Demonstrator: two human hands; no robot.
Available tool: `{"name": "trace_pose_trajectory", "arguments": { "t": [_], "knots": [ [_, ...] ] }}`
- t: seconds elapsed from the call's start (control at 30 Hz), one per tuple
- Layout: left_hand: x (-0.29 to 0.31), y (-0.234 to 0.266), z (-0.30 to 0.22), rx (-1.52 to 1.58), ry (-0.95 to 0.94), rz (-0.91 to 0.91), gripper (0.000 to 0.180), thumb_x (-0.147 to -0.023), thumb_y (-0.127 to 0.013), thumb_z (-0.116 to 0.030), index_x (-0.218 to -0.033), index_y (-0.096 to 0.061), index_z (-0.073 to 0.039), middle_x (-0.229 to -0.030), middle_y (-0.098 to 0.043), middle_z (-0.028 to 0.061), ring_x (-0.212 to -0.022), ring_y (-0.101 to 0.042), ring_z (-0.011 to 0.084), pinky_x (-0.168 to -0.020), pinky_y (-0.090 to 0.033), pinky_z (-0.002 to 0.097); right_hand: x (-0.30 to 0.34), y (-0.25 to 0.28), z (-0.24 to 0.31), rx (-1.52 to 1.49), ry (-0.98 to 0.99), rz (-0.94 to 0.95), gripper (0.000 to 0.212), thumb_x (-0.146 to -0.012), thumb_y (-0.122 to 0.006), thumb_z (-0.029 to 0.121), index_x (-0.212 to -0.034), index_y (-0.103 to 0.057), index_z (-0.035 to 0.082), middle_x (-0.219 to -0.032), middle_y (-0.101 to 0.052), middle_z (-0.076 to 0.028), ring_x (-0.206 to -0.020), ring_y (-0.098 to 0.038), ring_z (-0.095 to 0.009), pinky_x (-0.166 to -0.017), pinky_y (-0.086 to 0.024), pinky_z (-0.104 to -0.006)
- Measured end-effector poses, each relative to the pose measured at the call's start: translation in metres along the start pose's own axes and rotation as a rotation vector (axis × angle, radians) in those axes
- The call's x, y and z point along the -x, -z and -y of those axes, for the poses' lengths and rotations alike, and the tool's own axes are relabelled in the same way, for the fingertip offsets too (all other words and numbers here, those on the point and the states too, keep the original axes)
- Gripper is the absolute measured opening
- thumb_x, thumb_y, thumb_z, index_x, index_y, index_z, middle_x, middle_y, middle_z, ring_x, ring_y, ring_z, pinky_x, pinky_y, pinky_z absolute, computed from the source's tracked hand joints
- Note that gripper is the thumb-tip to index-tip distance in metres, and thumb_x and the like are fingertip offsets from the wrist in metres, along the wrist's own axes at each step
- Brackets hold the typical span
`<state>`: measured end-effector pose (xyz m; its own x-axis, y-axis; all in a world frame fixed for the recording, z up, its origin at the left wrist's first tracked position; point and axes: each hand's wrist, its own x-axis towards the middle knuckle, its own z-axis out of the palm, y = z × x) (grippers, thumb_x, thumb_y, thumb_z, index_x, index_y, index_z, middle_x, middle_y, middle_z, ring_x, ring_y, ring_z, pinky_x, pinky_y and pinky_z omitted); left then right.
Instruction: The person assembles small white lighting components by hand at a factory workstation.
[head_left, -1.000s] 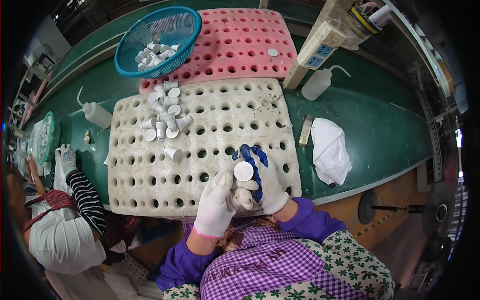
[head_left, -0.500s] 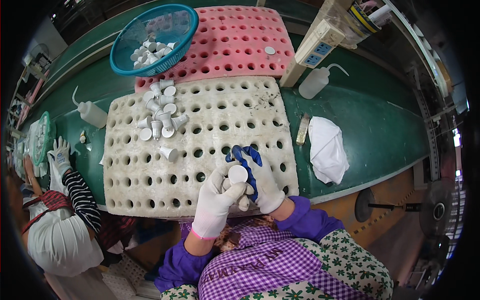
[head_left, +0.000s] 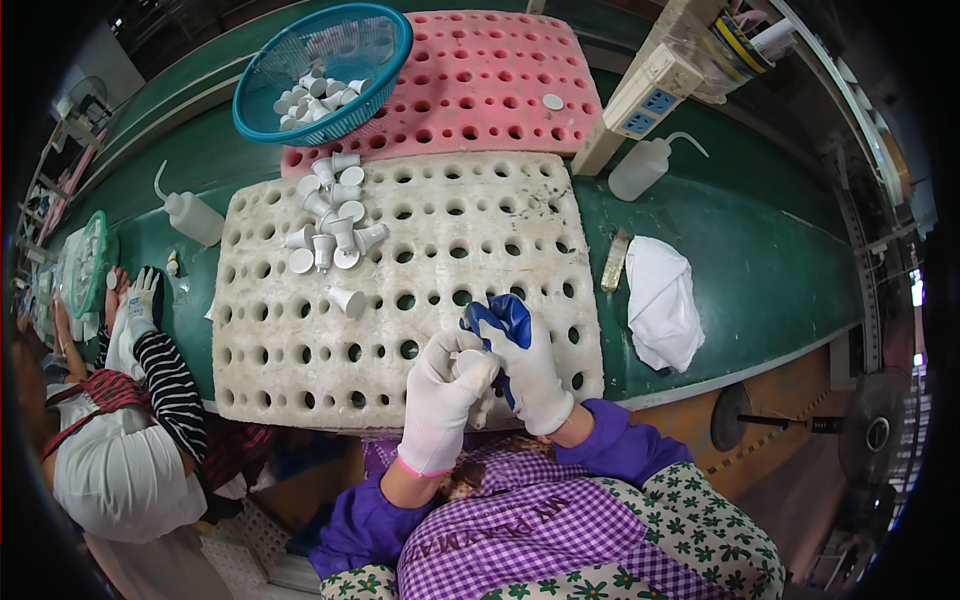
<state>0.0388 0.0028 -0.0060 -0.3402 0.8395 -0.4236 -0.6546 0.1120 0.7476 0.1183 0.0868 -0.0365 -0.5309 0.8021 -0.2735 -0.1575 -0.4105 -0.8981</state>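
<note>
Both my hands are together above the near edge of a white foam board (head_left: 430, 275) full of round holes. My left hand (head_left: 437, 395), in a white glove, is closed on a small white bulb-shaped piece (head_left: 474, 362), which my fingers partly cover. My right hand (head_left: 535, 380), in a white glove with blue-coated fingers, is closed right against that piece; whatever is between its fingertips is hidden. On the board's far left lies a loose pile of similar white bulb-shaped pieces (head_left: 340, 235), with one single piece (head_left: 347, 301) nearer to me.
A blue basket (head_left: 400, 60) with more white pieces stands on a pink foam board (head_left: 480, 70). Squeeze bottles (head_left: 640, 170) flank the boards. Right lie a white cloth (head_left: 662, 305) and a small slim block (head_left: 615, 262). A socket post (head_left: 640, 105) rises behind. Another person (head_left: 130, 440) works left.
The held piece has turned, so its round white face no longer points up. My hands stay close together over the board. The whole view has shifted slightly.
</note>
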Motion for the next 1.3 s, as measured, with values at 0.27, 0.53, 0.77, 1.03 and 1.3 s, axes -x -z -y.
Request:
{"name": "trace_pose_trajectory", "arguments": {
  "t": [0.27,0.53,0.77,1.03,1.3],
  "knots": [
    [-0.001,-0.002,0.005,0.031,0.005,-0.102,0.02,-0.089,-0.06,-0.017,-0.1,-0.051,-0.003,-0.071,-0.056,0.001,-0.048,-0.049,0.005,-0.038,-0.035,0.0179,-0.002,-0.001,0.002,0.246,0.154,-0.072,0.012,-0.088,-0.063,0.013,-0.089,-0.06,0.002,-0.069,-0.053,0.006,-0.058,-0.042,-0.002,-0.049,-0.035,-0.0195],
    [-0.003,0.012,-0.008,-0.151,-0.011,0.192,0.034,-0.088,-0.058,-0.006,-0.118,-0.045,0.004,-0.078,-0.059,0.0053,-0.06,-0.055,0.0083,-0.053,-0.045,0.0208,-0.003,0.002,0.009,0.061,-0.034,0.028,0.018,-0.092,-0.056,0.019,-0.095,-0.058,0.001,-0.08,-0.057,0.001,-0.067,-0.055,-0.006,-0.056,-0.045,-0.0217],
    [-0.001,0.012,-0.013,-0.177,-0.018,0.19,0.037,-0.084,-0.059,-0.001,-0.118,-0.046,0.006,-0.078,-0.061,0.0053,-0.065,-0.057,0.0062,-0.058,-0.045,0.0178,-0.008,0.018,-0.003,0.573,0.561,0.264,0.025,-0.093,-0.055,0.019,-0.107,-0.056,-0.001,-0.085,-0.057,-0.002,-0.075,-0.057,-0.008,-0.065,-0.047,-0.0228],
    [0.0,0.006,-0.008,-0.321,-0.105,-0.043,0.026,-0.079,-0.07,-0.008,-0.097,-0.053,0.002,-0.076,-0.06,0.0024,-0.06,-0.055,0.0048,-0.052,-0.043,0.0175,-0.009,-0.001,0.0,0.053,-0.101,0.018,0.021,-0.087,-0.063,0.014,-0.1,-0.058,-0.002,-0.077,-0.059,-0.002,-0.07,-0.054,-0.006,-0.062,-0.045,-0.0226],
    [-0.002,0.023,0.002,0.134,0.066,0.104,0.029,-0.095,-0.051,-0.031,-0.097,-0.049,-0.003,-0.069,-0.053,0.0027,-0.051,-0.048,0.01,-0.047,-0.04,0.023,0.001,-0.005,0.022,0.731,0.54,0.007,0.031,-0.078,-0.07,0.015,-0.101,-0.056,0.0,-0.066,-0.06,-0.008,-0.056,-0.059,-0.012,-0.053,-0.045,-0.0259]
  ]
}}
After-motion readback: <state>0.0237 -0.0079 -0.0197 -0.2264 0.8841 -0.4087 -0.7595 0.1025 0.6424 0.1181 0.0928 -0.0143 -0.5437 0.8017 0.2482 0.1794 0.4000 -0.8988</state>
